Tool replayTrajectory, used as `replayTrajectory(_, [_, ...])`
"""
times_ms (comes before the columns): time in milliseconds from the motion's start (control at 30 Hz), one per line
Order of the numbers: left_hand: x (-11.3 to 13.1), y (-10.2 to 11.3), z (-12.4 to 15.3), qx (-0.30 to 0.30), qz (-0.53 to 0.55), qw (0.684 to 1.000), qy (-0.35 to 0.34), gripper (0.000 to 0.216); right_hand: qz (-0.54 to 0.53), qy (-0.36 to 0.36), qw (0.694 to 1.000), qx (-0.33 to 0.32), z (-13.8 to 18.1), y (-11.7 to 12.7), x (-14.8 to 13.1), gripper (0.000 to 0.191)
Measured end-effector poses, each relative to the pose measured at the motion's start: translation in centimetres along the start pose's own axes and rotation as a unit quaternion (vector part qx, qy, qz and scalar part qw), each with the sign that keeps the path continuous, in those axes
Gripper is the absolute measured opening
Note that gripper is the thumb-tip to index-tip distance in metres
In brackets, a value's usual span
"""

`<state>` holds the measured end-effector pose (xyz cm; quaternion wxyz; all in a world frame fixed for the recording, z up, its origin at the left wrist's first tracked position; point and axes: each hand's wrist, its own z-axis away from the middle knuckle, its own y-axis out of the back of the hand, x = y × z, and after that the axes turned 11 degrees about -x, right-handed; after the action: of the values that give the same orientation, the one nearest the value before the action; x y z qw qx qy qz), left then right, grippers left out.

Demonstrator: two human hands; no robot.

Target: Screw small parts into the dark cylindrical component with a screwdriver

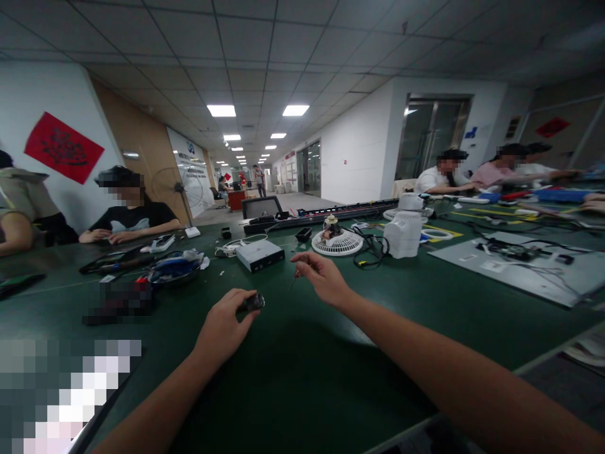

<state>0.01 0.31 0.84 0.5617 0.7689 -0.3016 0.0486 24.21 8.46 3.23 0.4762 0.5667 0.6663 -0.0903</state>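
Observation:
Between the thumb and fingers of my left hand point(224, 323) is a small dark cylindrical part point(255, 302), its shiny round end facing right. My right hand point(325, 279) is up and to the right of it, fingers pinched on a thin pointed tool point(293, 279) whose slim shaft slants down to the left. The tool's exact kind is too small to make out. Its tip is apart from the cylindrical part. Both hands are above the green table point(293, 378). Just beyond them lies a silver-grey disc drive point(261, 253).
A white fan base with an exposed motor point(336, 241), a white plastic housing point(403, 234) and black cables point(373, 249) lie ahead. At right is a grey panel point(524, 268) with wiring. A dish of blue items point(174, 270) stands left. Several people sit around the table.

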Motion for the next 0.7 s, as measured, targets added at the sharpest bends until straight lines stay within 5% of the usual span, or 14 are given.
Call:
replayTrajectory(133, [0.2, -0.1, 0.1, -0.002, 0.012, 1.000, -0.015, 0.028, -0.077, 0.019, 0.996, -0.039, 0.2, -0.7, 0.2, 0.015])
replayTrajectory(700, [0.1, -0.2, 0.1, -0.011, 0.022, 1.000, 0.001, 0.029, -0.048, 0.023, 0.996, -0.073, 0.8, -1.2, -0.5, 0.011])
